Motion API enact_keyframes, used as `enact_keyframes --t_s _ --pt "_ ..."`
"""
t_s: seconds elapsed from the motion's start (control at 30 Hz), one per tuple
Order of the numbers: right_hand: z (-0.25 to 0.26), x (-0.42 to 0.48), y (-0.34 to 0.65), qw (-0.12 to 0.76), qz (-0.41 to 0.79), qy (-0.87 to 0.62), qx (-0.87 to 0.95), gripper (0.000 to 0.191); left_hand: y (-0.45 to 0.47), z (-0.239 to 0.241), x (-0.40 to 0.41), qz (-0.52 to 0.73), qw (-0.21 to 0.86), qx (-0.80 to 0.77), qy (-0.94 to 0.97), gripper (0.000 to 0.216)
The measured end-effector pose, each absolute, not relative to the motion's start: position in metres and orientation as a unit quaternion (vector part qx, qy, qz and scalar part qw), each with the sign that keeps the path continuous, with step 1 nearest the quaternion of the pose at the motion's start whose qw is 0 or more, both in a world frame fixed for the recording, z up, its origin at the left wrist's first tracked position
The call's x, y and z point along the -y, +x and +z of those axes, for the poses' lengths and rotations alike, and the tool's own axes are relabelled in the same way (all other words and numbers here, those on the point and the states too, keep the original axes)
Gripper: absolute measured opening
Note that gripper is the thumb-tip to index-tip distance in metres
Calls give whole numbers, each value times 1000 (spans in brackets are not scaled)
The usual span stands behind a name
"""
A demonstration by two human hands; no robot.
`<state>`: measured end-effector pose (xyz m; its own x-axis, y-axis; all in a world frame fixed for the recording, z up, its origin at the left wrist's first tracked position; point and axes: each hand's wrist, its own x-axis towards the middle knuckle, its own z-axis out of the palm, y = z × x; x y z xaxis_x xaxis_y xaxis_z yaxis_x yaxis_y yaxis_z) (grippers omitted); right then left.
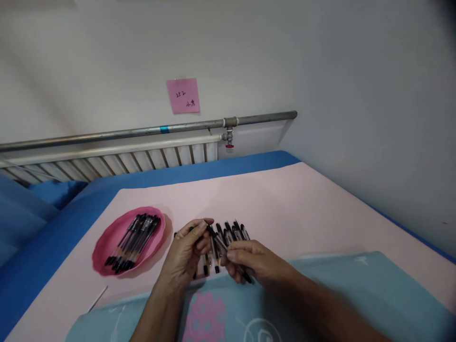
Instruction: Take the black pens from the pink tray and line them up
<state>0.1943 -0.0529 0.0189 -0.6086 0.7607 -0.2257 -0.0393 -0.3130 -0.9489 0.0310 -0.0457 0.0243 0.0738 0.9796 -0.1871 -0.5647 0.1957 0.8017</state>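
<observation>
A black gel pen (221, 243) slants between my two hands, over a group of pens. My right hand (251, 259) is closed around its barrel, with the dark lower end poking out below the fingers. My left hand (190, 242) pinches at the pen's upper end; its fingertips partly cover that end, so I cannot tell whether a cap is on it. Behind and between the hands, several black pens (228, 232) lie side by side on the pink cloth, partly hidden by my hands. More pens (137, 240) lie together in a pink dish to the left.
The pink dish (98, 244) has a scalloped rim. A thin white stick (97, 299) lies near the front left. A light blue patterned cloth (338, 285) covers the near edge. Behind the table are a radiator (149, 159), a pipe with a red valve (230, 146) and a pink note (183, 96).
</observation>
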Motion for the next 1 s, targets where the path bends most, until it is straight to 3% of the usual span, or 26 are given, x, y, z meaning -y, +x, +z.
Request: enact_keyframes --t_s 0.13,0.27,0.43,0.6,1.0 --pt "22 53 194 302 719 -380 497 19 30 24 45 575 674 -371 278 23" --pt "22 54 193 285 783 -335 440 30 28 24 44 584 665 -373 278 23" --pt "21 54 192 340 755 -357 432 21 27 24 45 580 668 -374 278 24" --pt "21 54 192 281 775 -343 450 27 28 24 45 581 663 -379 281 22" --pt "16 58 193 310 350 -504 726 15 35 17 45 633 587 -438 252 25"
